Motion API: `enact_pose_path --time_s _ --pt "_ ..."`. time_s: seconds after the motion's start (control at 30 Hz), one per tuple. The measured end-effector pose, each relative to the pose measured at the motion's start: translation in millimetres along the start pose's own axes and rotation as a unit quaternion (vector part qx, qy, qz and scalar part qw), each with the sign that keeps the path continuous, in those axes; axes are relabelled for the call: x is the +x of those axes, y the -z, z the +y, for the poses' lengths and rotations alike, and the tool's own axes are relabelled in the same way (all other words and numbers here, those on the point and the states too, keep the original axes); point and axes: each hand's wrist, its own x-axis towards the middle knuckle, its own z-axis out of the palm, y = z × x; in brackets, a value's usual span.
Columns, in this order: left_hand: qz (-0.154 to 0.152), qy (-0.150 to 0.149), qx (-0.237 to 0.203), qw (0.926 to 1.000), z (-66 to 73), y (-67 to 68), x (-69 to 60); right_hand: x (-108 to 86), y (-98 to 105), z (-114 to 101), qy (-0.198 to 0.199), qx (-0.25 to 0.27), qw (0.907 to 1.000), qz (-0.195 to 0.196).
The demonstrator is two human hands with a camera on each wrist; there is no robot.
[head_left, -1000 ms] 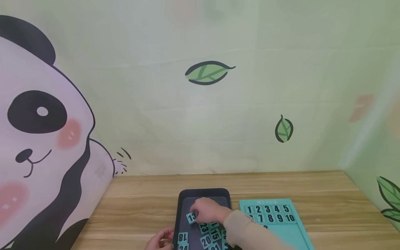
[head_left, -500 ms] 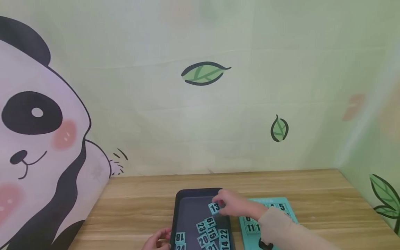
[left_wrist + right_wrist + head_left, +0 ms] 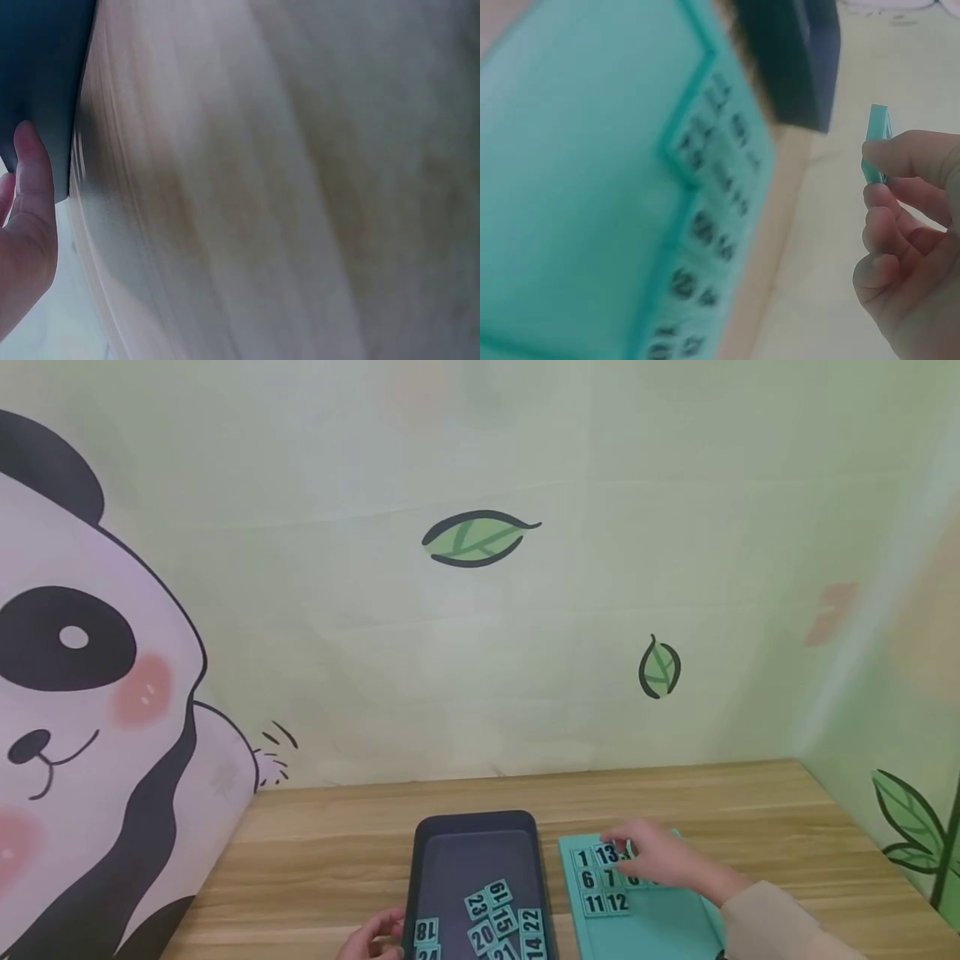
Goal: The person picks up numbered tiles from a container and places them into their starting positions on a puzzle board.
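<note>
My right hand pinches a teal number tile marked 13 between thumb and fingertips, above the top rows of the teal number board. In the right wrist view the tile is seen edge-on, apart from the board. Tiles 11 and 12 begin the board's third row; the hand and tile cover part of the upper rows. My left hand rests at the left side of the dark tray. A straight finger touches the tray's outer wall in the left wrist view.
Several loose tiles lie in the tray's near part, at various angles. Tile 18 sits by its left wall. The wooden table meets a wall covering printed with a panda and leaves.
My right hand has lifted tile 13 from the tray and carried it right, over the board. My left hand stays at the tray's side. The head view has shifted slightly.
</note>
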Motion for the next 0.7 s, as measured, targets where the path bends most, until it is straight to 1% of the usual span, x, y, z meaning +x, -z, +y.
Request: enact_pose_path --time_s 0.13,0.27,0.37,0.53,0.7 --pt "0.0 0.001 -0.003 1.0 -0.4 -0.1 -0.3 -13.6 -5.7 17.8 0.011 -0.032 0.9992 0.019" --pt "0.004 -0.004 -0.002 1.0 -0.2 -1.0 -0.8 -23.6 -17.3 35.5 0.029 -0.068 0.9966 0.036" --pt "0.004 -0.012 -0.002 0.9999 -0.1 -1.7 -1.4 -29.9 -25.6 44.3 0.03 -0.077 0.9957 0.041" --pt "0.001 -0.015 -0.004 0.9999 0.2 -1.8 -2.0 -39.0 -35.2 49.8 0.004 -0.088 0.9954 0.04" --pt "-0.004 -0.011 -0.011 0.9999 0.8 -1.5 -2.1 -42.8 -42.4 48.9 -0.026 -0.103 0.9934 0.043"
